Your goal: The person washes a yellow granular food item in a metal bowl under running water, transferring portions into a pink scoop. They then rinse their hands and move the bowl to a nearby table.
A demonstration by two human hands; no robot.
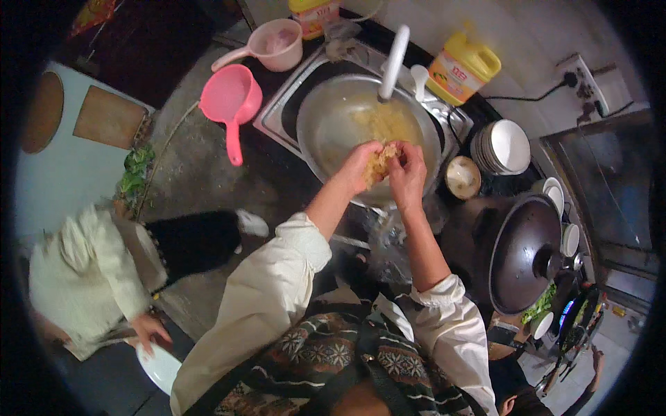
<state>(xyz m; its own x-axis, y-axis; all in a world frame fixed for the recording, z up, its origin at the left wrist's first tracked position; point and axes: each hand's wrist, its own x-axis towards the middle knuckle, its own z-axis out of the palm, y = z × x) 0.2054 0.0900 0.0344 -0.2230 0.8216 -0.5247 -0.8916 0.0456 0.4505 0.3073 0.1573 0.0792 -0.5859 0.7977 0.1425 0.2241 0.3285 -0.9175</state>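
My left hand [360,165] holds a ragged, wet, yellowish clump of food [376,169] over the near side of a large metal basin [318,151]. The fingers of my right hand [408,174] grip the clump's right side. I cannot tell exactly what food it is. More yellowish pieces [387,120] lie in water at the basin's far right. The basin rests on a stainless-steel sink [277,117], beneath a white faucet [396,60].
Left are a pink dipper [231,96] and a pale dipper [276,46]. Right are a yellow detergent jug [463,67], stacked bowls [507,147], a small bowl [462,177] and a dark-lidded pot [523,255]. A person [88,270] holds a white plate [158,366]; another person's arm [596,369] is near a wok [577,320].
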